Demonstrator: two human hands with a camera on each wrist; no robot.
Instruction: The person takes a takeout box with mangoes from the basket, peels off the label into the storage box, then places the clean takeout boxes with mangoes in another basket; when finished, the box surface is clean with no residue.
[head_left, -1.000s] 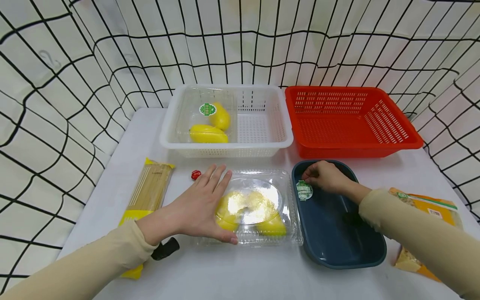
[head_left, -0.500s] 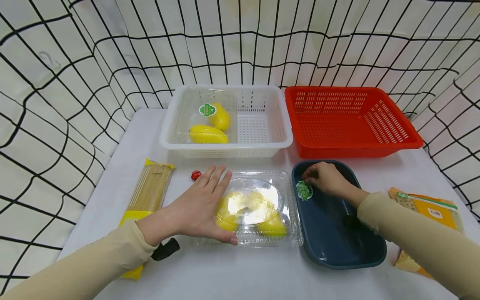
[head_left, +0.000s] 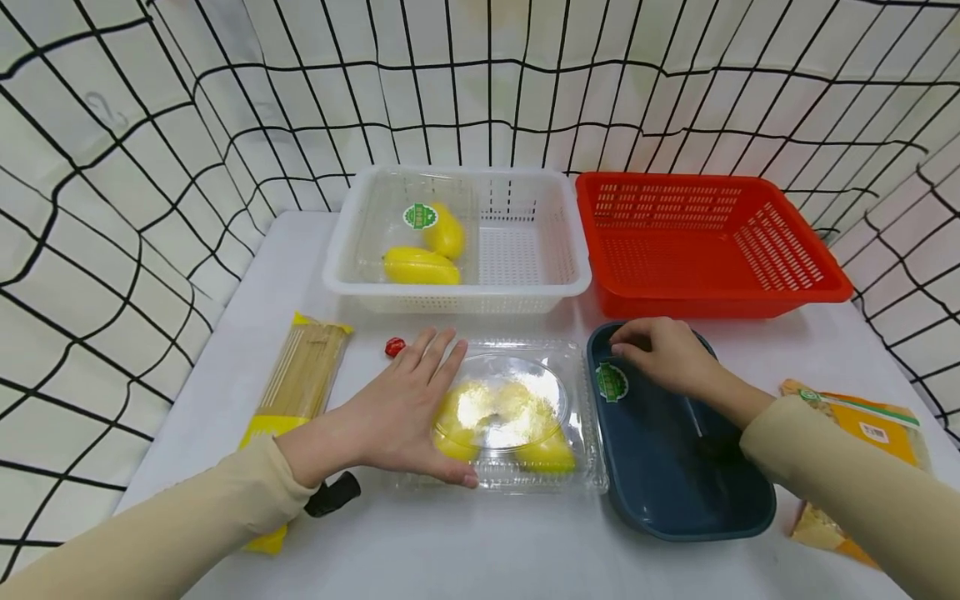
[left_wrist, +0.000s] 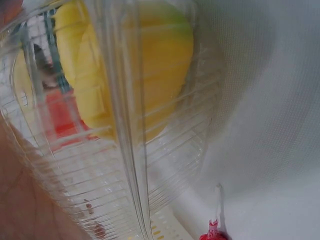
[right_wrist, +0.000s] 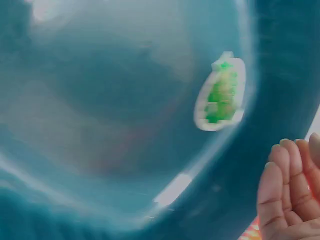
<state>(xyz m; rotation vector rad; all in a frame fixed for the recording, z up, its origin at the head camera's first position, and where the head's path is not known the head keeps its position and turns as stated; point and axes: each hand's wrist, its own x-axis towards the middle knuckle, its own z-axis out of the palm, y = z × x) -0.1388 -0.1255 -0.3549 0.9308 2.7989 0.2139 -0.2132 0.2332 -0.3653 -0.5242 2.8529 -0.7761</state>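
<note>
My left hand (head_left: 401, 412) lies with spread, straight fingers against the left side of a lidded clear plastic clamshell box (head_left: 588, 417). Inside that box are yellow fruits (head_left: 543, 454), partly hidden by glare; the left wrist view shows one fruit (left_wrist: 155, 65) close up through the ribbed wall. At the far end of a dark blue tub (head_left: 675, 492) hovers my right hand (head_left: 671, 354), fingers loosely bent, nothing between them. A green and white round sticker (head_left: 612, 382) lies in the tub at its left wall, just below the fingertips. The right wrist view shows the sticker (right_wrist: 221, 95) apart from the fingers (right_wrist: 272, 195).
Behind stand a white basket (head_left: 457, 292) with another clear box of yellow fruits and a red basket (head_left: 712, 304). Left are a noodle packet (head_left: 303, 367), a red-wrapped lollipop (head_left: 394, 347) and a black object (head_left: 333, 495). An orange packet (head_left: 862, 425) lies right. Black wire grid encloses the table.
The right hand's fingers have come away from the sticker and loosened, and the sticker stays in the tub. My left hand keeps its place on the box. The head view has shifted slightly.
</note>
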